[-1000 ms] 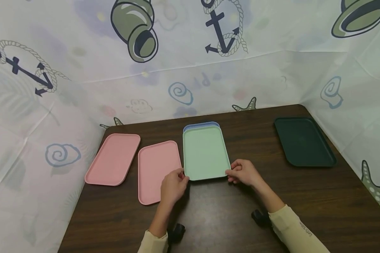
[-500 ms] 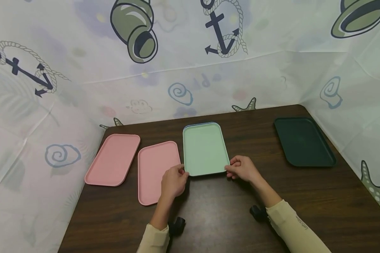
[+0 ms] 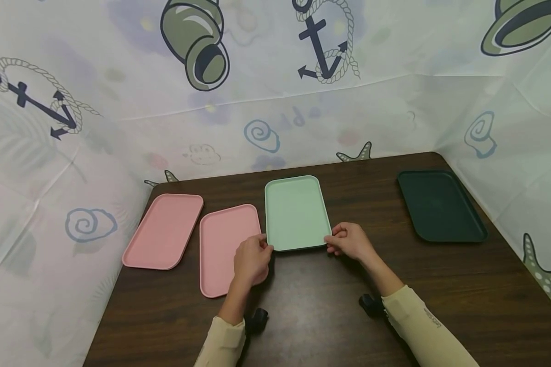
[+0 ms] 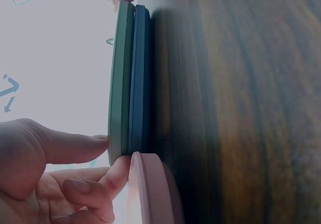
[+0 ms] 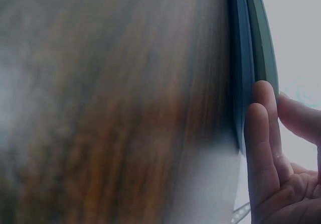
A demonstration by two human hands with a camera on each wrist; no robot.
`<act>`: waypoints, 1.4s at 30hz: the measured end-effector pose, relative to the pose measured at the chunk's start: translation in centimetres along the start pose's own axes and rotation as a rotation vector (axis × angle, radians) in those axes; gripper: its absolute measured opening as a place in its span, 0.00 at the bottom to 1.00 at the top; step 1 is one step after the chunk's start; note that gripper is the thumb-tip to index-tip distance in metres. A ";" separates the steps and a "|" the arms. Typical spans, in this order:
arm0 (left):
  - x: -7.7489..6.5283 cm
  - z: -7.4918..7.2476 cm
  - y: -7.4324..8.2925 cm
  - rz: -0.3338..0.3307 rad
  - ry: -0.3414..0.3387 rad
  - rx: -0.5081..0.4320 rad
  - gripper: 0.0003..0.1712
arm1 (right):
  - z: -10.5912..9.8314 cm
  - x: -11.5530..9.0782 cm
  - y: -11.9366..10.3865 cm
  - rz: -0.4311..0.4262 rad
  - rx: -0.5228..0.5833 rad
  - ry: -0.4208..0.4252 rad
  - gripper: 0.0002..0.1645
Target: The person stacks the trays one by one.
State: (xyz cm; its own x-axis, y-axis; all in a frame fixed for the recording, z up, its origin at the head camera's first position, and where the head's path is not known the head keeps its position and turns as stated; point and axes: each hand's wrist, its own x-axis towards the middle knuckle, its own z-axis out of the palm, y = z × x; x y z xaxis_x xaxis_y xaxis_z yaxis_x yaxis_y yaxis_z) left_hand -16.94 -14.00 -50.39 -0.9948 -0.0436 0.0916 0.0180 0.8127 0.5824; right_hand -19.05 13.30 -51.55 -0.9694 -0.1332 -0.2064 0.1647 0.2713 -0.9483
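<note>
Of five trays in view on the one brown table [image 3: 321,321], a single light green tray [image 3: 297,211] sits mid-table, directly over one blue tray [image 4: 140,83]. Two hands pinch its near corners, thumb against fingers: the left hand [image 3: 251,260] at the left corner, the right hand [image 3: 352,242] at the right. Two are pink, an outer pink tray [image 3: 164,232] and an inner pink tray [image 3: 225,244] partly behind the left hand, while one dark green tray [image 3: 442,206] lies well apart at right.

Head: soft, even light | table [image 3: 312,306] sheen (faint) | wrist views: dim, partly blurred
</note>
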 end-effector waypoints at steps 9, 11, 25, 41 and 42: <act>0.5 0.2 0.0 0.016 0.006 0.048 0.14 | 0.4 0.4 0.1 -0.004 -0.008 0.043 0.14; 0.5 0.1 0.0 0.012 -0.002 0.057 0.15 | 0.5 0.3 0.1 -0.008 -0.024 0.054 0.14; 0.4 0.2 0.4 0.017 0.010 0.076 0.15 | 0.9 0.1 -0.2 -0.037 -0.162 0.115 0.14; -0.1 0.8 0.6 0.021 0.080 0.103 0.15 | 1.0 0.0 0.1 -0.048 -0.189 0.142 0.14; -0.2 0.9 0.5 0.020 0.078 0.105 0.15 | 1.0 0.0 0.1 -0.045 -0.188 0.139 0.15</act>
State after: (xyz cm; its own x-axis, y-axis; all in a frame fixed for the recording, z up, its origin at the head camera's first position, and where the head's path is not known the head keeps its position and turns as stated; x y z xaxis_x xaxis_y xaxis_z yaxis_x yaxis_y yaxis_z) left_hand -16.84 -13.07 -50.80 -0.9835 -0.0686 0.1676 0.0233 0.8699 0.4927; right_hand -18.86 12.39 -51.88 -0.9929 -0.0201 -0.1171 0.0962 0.4422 -0.8918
